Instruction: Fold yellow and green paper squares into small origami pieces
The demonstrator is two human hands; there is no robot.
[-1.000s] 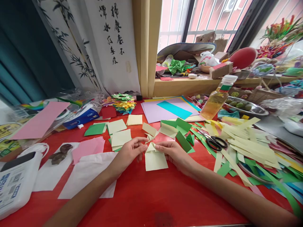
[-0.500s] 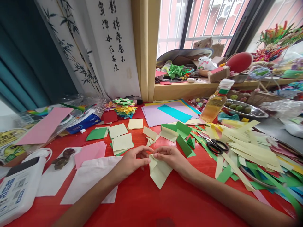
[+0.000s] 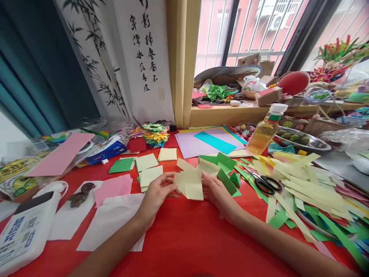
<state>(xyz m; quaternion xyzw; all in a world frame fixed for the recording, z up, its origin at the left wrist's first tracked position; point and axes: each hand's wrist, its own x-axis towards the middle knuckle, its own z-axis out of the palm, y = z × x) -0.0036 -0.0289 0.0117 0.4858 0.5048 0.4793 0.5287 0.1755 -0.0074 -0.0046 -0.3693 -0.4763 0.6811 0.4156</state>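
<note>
A pale yellow square of paper (image 3: 190, 184), marked with creases, is held up just over the red table (image 3: 184, 242). My left hand (image 3: 158, 194) pinches its left edge between thumb and fingers. At the right edge, my right hand (image 3: 218, 192) has its fingers closed on the paper, the fingertips partly hidden behind it. Just beyond lie a creased pale yellow piece (image 3: 208, 167) and folded green papers (image 3: 226, 163). Stacks of pale yellow squares (image 3: 150, 177) lie near my left hand.
Black-handled scissors (image 3: 266, 184) lie on the right beside a heap of paper strips (image 3: 311, 184). Behind them stands a bottle of amber liquid (image 3: 265, 132). To the left are white tissue (image 3: 112, 221), pink paper (image 3: 113, 188) and a white wipes pack (image 3: 29, 231). Purple sheets (image 3: 187, 144) lie at the back.
The pale yellow paper was folded to a point and now is spread out flatter, creases showing. My hands have moved apart to its opposite edges.
</note>
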